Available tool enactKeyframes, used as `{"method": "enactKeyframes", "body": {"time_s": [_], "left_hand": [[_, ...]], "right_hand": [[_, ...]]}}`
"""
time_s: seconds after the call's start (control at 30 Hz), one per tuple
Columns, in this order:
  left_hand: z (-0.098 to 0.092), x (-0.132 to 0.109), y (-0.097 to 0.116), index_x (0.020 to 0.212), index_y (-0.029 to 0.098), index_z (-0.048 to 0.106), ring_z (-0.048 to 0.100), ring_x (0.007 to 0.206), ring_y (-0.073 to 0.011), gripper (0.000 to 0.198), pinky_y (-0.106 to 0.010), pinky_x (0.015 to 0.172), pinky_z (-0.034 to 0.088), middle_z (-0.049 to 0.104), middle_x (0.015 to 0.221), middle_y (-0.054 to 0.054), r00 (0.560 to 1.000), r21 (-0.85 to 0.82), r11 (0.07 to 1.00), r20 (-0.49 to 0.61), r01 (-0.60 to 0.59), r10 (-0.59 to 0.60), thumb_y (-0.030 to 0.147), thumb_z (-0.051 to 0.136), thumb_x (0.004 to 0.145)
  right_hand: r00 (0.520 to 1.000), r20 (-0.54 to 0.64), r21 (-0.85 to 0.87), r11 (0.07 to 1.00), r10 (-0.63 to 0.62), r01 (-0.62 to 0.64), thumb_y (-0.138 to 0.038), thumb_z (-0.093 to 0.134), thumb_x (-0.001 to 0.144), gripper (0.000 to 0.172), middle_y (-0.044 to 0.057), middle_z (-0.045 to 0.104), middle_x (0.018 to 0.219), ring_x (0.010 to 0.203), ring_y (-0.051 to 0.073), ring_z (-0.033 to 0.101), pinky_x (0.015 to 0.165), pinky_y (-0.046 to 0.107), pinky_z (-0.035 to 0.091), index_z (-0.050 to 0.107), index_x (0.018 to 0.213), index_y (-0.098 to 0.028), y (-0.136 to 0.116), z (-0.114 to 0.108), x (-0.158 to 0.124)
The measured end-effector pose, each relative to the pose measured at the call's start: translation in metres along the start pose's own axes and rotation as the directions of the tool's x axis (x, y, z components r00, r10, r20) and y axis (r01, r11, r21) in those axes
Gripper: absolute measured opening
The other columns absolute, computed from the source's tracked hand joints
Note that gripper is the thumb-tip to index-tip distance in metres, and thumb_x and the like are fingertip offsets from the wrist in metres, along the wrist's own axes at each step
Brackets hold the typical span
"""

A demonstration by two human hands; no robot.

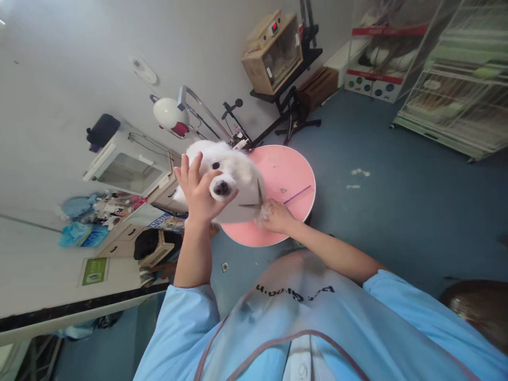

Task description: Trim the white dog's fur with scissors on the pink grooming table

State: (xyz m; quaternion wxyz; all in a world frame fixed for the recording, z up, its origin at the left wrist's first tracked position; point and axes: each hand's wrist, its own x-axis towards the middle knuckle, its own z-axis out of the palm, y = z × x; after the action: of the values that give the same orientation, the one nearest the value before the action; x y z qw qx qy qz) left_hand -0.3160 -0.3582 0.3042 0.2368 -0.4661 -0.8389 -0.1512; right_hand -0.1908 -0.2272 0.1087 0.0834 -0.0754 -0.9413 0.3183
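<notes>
A fluffy white dog (248, 172) is on a round pink table (293, 164), its dark nose and one dark eye facing the camera. Around its muzzle, my left hand (200, 193) is closed, thumb below the nose and other fingers raised beside the face. My right hand (275, 216) grips scissors (259, 200) at the dog's lower right, with the blades spread apart against the white fur. Some loose fur shows by the right fingers. A thin purple stick (297, 194) lies on the table, right of the dog.
A metal arm (204, 114) and a white round device (170, 114) stand behind the dog. Cabinets (125, 238) are at the left, and a wooden box with glass doors (273, 55) is at the back. Wire cages (460, 84) stand at the right.
</notes>
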Motion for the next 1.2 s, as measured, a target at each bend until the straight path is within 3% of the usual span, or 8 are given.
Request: {"method": "enactKeyframes", "body": {"time_s": [0.13, 0.27, 0.43, 0.6, 0.73, 0.87, 1.07, 1.2], "left_hand": [[0.003, 0.005, -0.001, 0.099, 0.024, 0.069, 0.009, 0.161, -0.0400, 0.054, -0.061, 0.130, 0.003, 0.039, 0.165, -0.007, 0.999, 0.010, 0.999, -0.017, -0.035, 0.035, 0.069, 0.076, 0.069], [0.004, 0.008, 0.002, 0.100, 0.023, 0.069, 0.009, 0.161, -0.0398, 0.055, -0.062, 0.129, 0.002, 0.039, 0.165, -0.007, 0.999, -0.018, 0.999, -0.013, -0.050, 0.050, 0.070, 0.071, 0.073], [0.004, 0.009, 0.006, 0.102, 0.023, 0.069, 0.008, 0.161, -0.0403, 0.053, -0.064, 0.129, 0.001, 0.038, 0.165, -0.010, 0.998, -0.052, 0.997, -0.003, -0.060, 0.060, 0.066, 0.075, 0.072], [0.007, 0.012, 0.002, 0.099, 0.021, 0.069, 0.007, 0.162, -0.0385, 0.054, -0.061, 0.130, 0.000, 0.040, 0.164, -0.008, 0.994, -0.053, 0.993, -0.035, -0.106, 0.104, 0.070, 0.069, 0.076], [0.010, 0.014, 0.000, 0.101, 0.021, 0.069, 0.011, 0.161, -0.0403, 0.058, -0.065, 0.129, 0.002, 0.043, 0.162, -0.011, 0.990, -0.033, 0.990, -0.056, -0.135, 0.133, 0.071, 0.070, 0.073], [0.013, 0.016, -0.001, 0.103, 0.021, 0.069, 0.009, 0.162, -0.0376, 0.059, -0.064, 0.129, 0.002, 0.042, 0.162, -0.009, 0.987, -0.029, 0.988, -0.052, -0.151, 0.149, 0.073, 0.069, 0.074], [0.011, 0.016, -0.002, 0.106, 0.022, 0.069, 0.009, 0.162, -0.0370, 0.063, -0.063, 0.130, 0.001, 0.041, 0.163, -0.008, 0.989, -0.039, 0.989, -0.042, -0.140, 0.138, 0.074, 0.070, 0.072], [0.009, 0.013, 0.001, 0.106, 0.024, 0.069, 0.011, 0.161, -0.0397, 0.057, -0.063, 0.130, -0.001, 0.041, 0.163, -0.010, 0.990, -0.060, 0.989, -0.049, -0.132, 0.129, 0.067, 0.076, 0.070]], "right_hand": [[0.989, 0.026, 0.030, 0.989, 0.145, -0.146, -0.025, 0.049, 0.098, 0.030, 0.017, 0.071, 0.114, 0.101, 0.028, 0.067, 0.083, 0.036, 0.050, 0.060, 0.123, -0.012, -0.014, 0.017, -0.010], [0.990, -0.079, -0.040, 0.992, 0.118, -0.121, -0.035, 0.058, 0.094, 0.035, 0.021, 0.069, 0.115, 0.109, 0.033, 0.064, 0.095, 0.042, 0.047, 0.062, 0.118, -0.009, -0.023, 0.029, -0.015], [0.976, -0.063, -0.032, 0.977, 0.206, -0.209, -0.010, 0.044, 0.092, 0.037, 0.017, 0.070, 0.115, 0.102, 0.028, 0.066, 0.086, 0.038, 0.049, 0.061, 0.125, -0.012, -0.027, 0.043, -0.019], [0.969, -0.164, -0.067, 0.978, 0.186, -0.199, -0.028, 0.054, 0.094, 0.039, 0.024, 0.066, 0.121, 0.110, 0.034, 0.062, 0.100, 0.047, 0.045, 0.063, 0.124, -0.006, -0.034, 0.051, -0.017], [0.962, -0.142, -0.027, 0.970, 0.234, -0.240, -0.015, 0.044, 0.096, 0.036, 0.020, 0.069, 0.118, 0.105, 0.029, 0.065, 0.090, 0.042, 0.049, 0.063, 0.127, -0.009, -0.039, 0.057, -0.014], [0.951, -0.236, -0.074, 0.972, 0.201, -0.223, -0.031, 0.060, 0.093, 0.037, 0.021, 0.068, 0.118, 0.112, 0.035, 0.062, 0.101, 0.050, 0.044, 0.066, 0.123, -0.010, -0.048, 0.065, -0.013], [0.956, -0.156, -0.054, 0.964, 0.249, -0.260, -0.018, 0.046, 0.100, 0.031, 0.020, 0.070, 0.114, 0.099, 0.028, 0.066, 0.086, 0.041, 0.051, 0.064, 0.122, -0.010, -0.057, 0.075, -0.012], [0.955, -0.219, -0.070, 0.973, 0.201, -0.221, -0.032, 0.059, 0.096, 0.036, 0.023, 0.068, 0.117, 0.110, 0.033, 0.063, 0.097, 0.046, 0.049, 0.063, 0.121, -0.006, -0.054, 0.071, -0.011]]}}
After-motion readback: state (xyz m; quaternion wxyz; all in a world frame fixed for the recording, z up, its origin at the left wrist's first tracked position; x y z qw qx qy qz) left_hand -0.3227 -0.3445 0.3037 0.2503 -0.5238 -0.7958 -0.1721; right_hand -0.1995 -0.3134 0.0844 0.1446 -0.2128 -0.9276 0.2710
